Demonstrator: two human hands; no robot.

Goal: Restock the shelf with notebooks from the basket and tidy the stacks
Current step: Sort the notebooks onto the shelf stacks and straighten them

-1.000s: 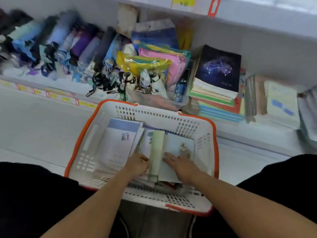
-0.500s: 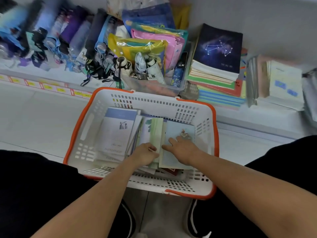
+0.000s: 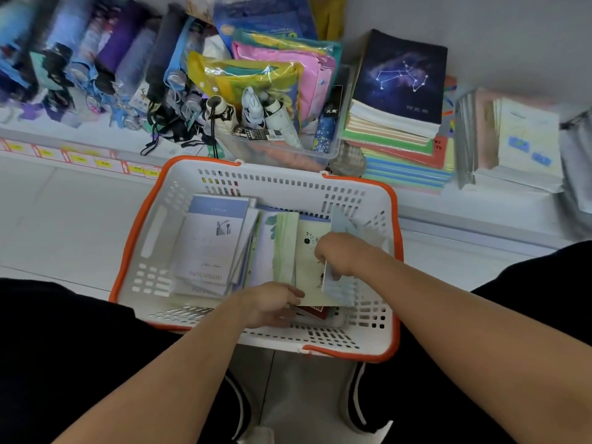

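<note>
At the centre of the frame the right hand [image 3: 339,256] is pinching a pale blue notebook [image 3: 341,283] tilted up on edge inside the basket [image 3: 134,225]; the left hand [image 3: 272,302] is curling its fingers round the green notebook [image 3: 307,267] at its lower edge; thin, light and bendy, they are probably best gripped by the spine.

The person had bare forearms, wore black trousers [image 3: 64,363], and black shoes [image 3: 355,408] with white stripes and soles.

Head view, steeply downward, close.
</note>
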